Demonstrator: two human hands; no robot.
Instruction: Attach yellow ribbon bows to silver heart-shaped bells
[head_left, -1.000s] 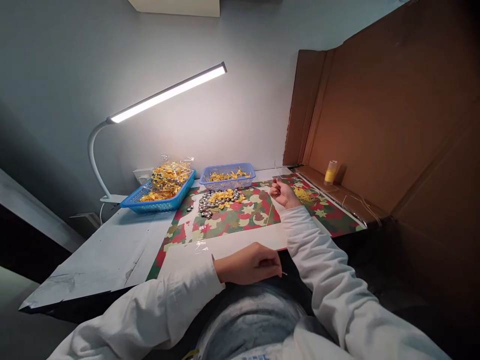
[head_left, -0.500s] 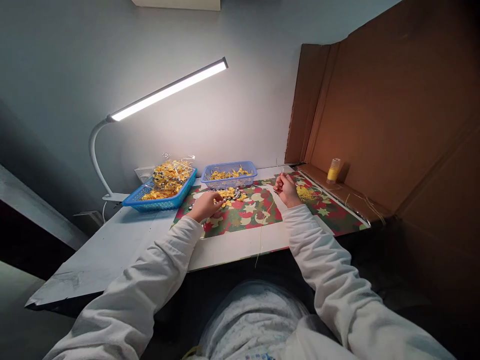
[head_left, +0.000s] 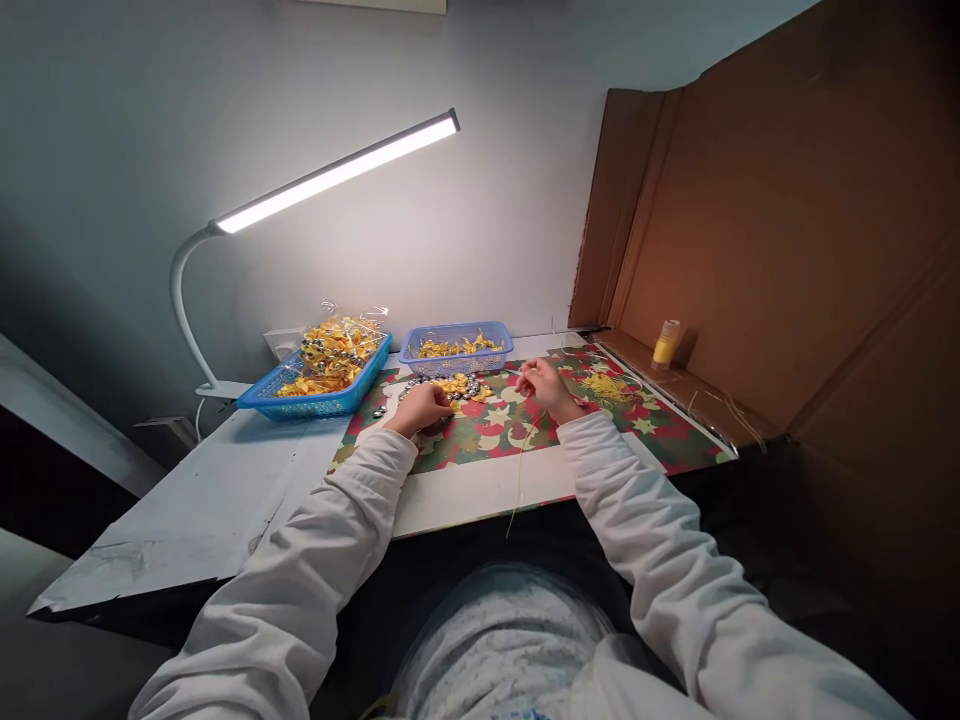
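My left hand [head_left: 424,408] is closed, its fingertips pinched at the near edge of a pile of yellow petal-like pieces and silver beads [head_left: 457,385]. What those fingertips hold is too small to make out. My right hand [head_left: 547,387] is over the patterned sheet, to the right of the pile, with its fingers bent together and pointing left. From beneath it a thin yellow thread [head_left: 520,465] hangs down past the table's front edge. The exact grip on the thread is partly hidden by the hand.
Behind the pile stands a light-blue basket [head_left: 455,368] of yellow pieces. At left, a blue basket [head_left: 322,403] holds more, with clear plastic. A lamp [head_left: 337,172] overhangs. Right are tangled yellow threads [head_left: 607,387], a yellow spool [head_left: 665,345] and a cardboard wall [head_left: 780,220].
My right hand has come left and slightly lower, turning its fingers towards the pile. My left hand has shifted a little right, fingertips still at the pile. The view has tilted slightly.
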